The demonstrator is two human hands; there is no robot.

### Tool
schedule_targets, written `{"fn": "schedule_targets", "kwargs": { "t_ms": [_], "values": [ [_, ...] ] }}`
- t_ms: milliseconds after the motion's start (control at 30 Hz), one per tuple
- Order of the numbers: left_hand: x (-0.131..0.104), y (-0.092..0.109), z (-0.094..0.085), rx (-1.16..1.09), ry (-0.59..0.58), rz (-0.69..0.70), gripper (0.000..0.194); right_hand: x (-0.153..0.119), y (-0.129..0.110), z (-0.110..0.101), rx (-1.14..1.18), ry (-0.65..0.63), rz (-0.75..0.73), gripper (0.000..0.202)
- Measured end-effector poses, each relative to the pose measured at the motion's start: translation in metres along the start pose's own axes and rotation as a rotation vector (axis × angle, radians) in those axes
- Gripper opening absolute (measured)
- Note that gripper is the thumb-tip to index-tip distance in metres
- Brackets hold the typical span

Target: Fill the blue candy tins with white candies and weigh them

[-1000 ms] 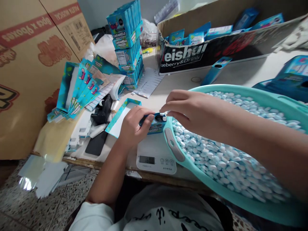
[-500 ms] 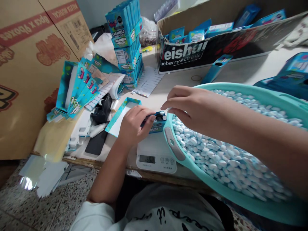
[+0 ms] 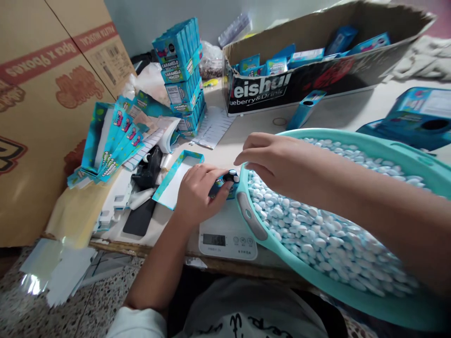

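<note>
My left hand (image 3: 197, 193) grips a small blue candy box (image 3: 233, 189) with fingers on one side and thumb on the other. White candies show at the box's dark opening. It sits on a white digital scale (image 3: 228, 247) with a lit display. My right hand (image 3: 261, 154) hovers by the opening, above the tub's rim, its fingers curled together. Whatever it holds is hidden. Under my right arm, a turquoise tub (image 3: 299, 271) is full of white, bluish candies (image 3: 313, 234). Left of the box lies a shallow blue tray (image 3: 179, 176) with a white inside.
Blue candy boxes (image 3: 178, 70) stand stacked at the back. A cardboard carton (image 3: 260, 94) behind holds more boxes. One small box (image 3: 305, 111) stands behind the tub. Folded trays (image 3: 112, 141), a tape dispenser (image 3: 148, 169) and a phone (image 3: 140, 220) lie left.
The view has shifted slightly, so the scene sits lower. The scale's digits have changed. Both hands keep nearly the same places at the box.
</note>
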State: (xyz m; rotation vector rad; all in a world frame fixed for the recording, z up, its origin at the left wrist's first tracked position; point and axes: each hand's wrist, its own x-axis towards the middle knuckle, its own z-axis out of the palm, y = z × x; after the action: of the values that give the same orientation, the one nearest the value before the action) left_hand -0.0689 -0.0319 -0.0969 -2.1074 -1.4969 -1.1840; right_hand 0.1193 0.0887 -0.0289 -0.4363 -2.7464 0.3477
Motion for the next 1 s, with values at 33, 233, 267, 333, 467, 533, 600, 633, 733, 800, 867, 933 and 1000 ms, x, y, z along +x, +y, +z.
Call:
{"fn": "schedule_targets", "kwargs": {
  "t_ms": [33, 233, 267, 333, 467, 533, 600, 633, 733, 800, 867, 933, 1000],
  "values": [
    [0.0, 0.001, 0.0, 0.005, 0.002, -0.001, 0.019, 0.0, -0.001, -0.005, -0.021, 0.004, 0.0, 0.034],
    [0.0, 0.0, 0.0, 0.027, 0.091, -0.003, 0.017, -0.009, -0.002, -0.034, -0.143, 0.096, 0.031, 0.034],
    [0.0, -0.001, -0.001, 0.03, 0.106, -0.004, 0.017, -0.011, 0.0, -0.037, -0.163, 0.118, 0.031, 0.035],
    [0.0, -0.004, -0.004, 0.038, 0.138, -0.014, 0.017, -0.014, 0.002, -0.039, -0.199, 0.126, 0.027, 0.035],
    [0.0, -0.006, -0.007, 0.047, 0.198, -0.063, 0.017, -0.012, -0.002, -0.039, -0.184, 0.017, 0.067, 0.036],
    [0.0, -0.006, -0.008, 0.03, 0.23, -0.082, 0.016, -0.009, -0.005, -0.038, -0.173, -0.027, 0.104, 0.037],
    [0.001, -0.006, -0.01, 0.02, 0.261, -0.102, 0.014, -0.007, -0.006, -0.036, -0.175, -0.056, 0.122, 0.037],
    [0.001, -0.006, -0.01, 0.02, 0.274, -0.116, 0.014, -0.007, -0.005, -0.034, -0.179, -0.057, 0.12, 0.036],
    [0.002, -0.007, -0.013, 0.016, 0.31, -0.151, 0.017, -0.008, 0.001, -0.029, -0.186, -0.013, 0.083, 0.034],
    [0.002, -0.008, -0.014, 0.01, 0.334, -0.165, 0.019, -0.01, 0.003, -0.027, -0.183, 0.023, 0.043, 0.033],
    [0.003, -0.009, -0.015, 0.012, 0.344, -0.176, 0.02, -0.012, 0.004, -0.026, -0.185, 0.025, 0.014, 0.033],
    [0.003, -0.01, -0.016, 0.021, 0.337, -0.188, 0.022, -0.013, 0.002, -0.026, -0.197, 0.026, 0.014, 0.034],
    [0.003, -0.01, -0.016, 0.025, 0.331, -0.195, 0.023, -0.013, 0.001, -0.026, -0.204, 0.034, 0.015, 0.035]
  ]
}}
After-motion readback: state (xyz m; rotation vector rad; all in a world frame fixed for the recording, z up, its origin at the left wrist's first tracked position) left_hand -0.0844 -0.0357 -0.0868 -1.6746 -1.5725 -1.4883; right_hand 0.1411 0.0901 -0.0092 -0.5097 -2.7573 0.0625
